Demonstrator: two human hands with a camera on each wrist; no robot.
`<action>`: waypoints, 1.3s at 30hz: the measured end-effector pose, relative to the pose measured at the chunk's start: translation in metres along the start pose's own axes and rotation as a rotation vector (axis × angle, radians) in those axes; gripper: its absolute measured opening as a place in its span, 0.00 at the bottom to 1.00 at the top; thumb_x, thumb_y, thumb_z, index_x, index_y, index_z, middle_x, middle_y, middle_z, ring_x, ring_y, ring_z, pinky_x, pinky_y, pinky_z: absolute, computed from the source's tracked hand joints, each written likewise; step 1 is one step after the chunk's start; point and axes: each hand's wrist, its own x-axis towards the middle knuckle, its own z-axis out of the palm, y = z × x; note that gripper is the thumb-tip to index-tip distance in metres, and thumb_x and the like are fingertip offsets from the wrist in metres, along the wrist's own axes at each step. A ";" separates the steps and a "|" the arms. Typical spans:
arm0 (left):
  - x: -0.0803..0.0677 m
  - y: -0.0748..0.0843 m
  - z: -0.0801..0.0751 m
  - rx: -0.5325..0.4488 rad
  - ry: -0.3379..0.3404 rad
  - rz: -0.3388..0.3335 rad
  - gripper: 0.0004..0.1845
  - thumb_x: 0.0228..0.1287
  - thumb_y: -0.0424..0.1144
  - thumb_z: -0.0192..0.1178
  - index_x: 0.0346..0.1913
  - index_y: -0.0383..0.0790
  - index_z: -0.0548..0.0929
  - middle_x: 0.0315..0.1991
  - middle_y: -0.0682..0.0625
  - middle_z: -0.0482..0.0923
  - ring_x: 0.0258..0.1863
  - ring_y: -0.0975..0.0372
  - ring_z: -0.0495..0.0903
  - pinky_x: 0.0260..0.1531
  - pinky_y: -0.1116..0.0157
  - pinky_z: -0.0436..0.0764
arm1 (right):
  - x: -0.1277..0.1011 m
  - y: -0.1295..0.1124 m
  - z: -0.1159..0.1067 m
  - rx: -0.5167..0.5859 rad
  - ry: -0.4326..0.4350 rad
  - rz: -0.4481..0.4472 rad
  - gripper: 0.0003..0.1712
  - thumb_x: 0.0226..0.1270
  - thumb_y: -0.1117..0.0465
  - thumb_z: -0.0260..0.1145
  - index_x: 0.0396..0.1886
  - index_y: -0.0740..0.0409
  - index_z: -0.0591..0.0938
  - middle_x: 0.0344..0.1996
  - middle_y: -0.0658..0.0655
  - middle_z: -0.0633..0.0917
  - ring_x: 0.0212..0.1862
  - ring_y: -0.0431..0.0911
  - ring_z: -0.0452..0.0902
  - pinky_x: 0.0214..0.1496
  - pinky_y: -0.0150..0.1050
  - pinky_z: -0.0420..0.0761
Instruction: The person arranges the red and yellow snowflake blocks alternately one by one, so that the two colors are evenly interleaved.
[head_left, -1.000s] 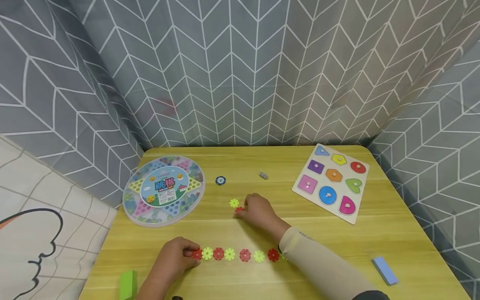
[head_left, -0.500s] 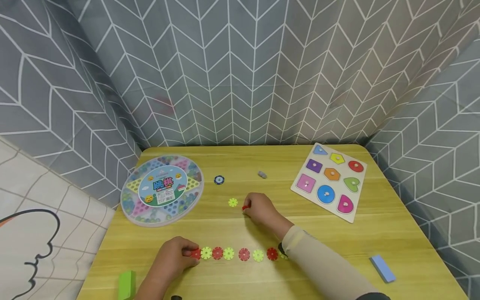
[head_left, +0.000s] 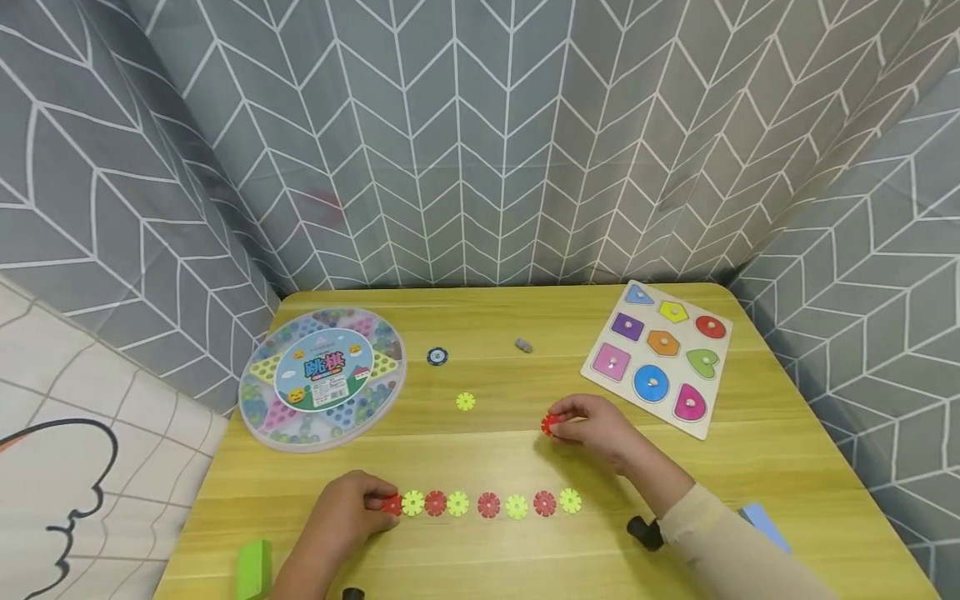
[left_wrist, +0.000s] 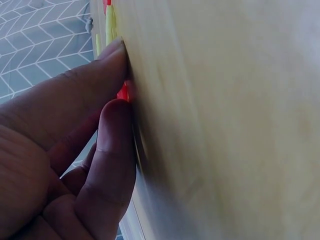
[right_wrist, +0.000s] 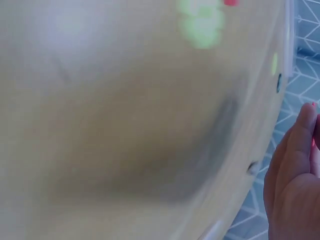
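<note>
In the head view, my left hand [head_left: 347, 515] rests at the left end of a row of toothed plastic discs. Its thumb and a finger pinch a red snowflake disc [head_left: 392, 504] lying on the table, partly covered by the fingertips. My right hand [head_left: 597, 429] holds another red snowflake disc [head_left: 550, 425] between thumb and fingers, raised above the table behind the row's right end. The row alternates red and yellow-green, from a yellow disc [head_left: 412, 502] beside my left fingers to a yellow disc [head_left: 570, 500] at the right. A lone yellow disc [head_left: 466, 402] lies farther back.
A round Chinese checkers box [head_left: 262, 417] sits at the back left, a wooden shape puzzle board [head_left: 637, 329] at the back right. Between them lie a poker chip [head_left: 437, 357] and a small grey piece [head_left: 523, 345]. Green [head_left: 254, 570] and blue blocks [head_left: 765, 527] flank the arms.
My right hand has picked up the red disc from beside the lone yellow one and carried it to the right, uncovering the row's right end. My left hand stays in place.
</note>
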 end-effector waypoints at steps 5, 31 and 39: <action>0.000 0.003 -0.001 0.005 0.006 0.005 0.15 0.48 0.31 0.82 0.40 0.41 0.92 0.37 0.54 0.82 0.35 0.63 0.81 0.36 0.63 0.83 | -0.038 0.025 -0.023 -0.027 -0.031 0.032 0.14 0.67 0.77 0.68 0.51 0.77 0.81 0.40 0.62 0.82 0.42 0.50 0.83 0.46 0.46 0.88; -0.001 0.001 -0.005 -0.001 0.022 -0.025 0.16 0.47 0.32 0.83 0.40 0.43 0.92 0.37 0.55 0.83 0.35 0.63 0.80 0.37 0.63 0.82 | 0.016 -0.025 0.024 -0.652 0.044 -0.182 0.15 0.68 0.59 0.75 0.48 0.63 0.86 0.33 0.50 0.82 0.39 0.45 0.78 0.44 0.43 0.81; -0.001 -0.002 -0.001 -0.008 0.035 0.007 0.16 0.45 0.32 0.84 0.39 0.43 0.91 0.37 0.55 0.83 0.35 0.63 0.80 0.35 0.64 0.82 | 0.082 -0.028 0.095 -0.858 -0.013 -0.242 0.33 0.67 0.51 0.76 0.64 0.65 0.80 0.45 0.58 0.82 0.45 0.50 0.78 0.51 0.48 0.80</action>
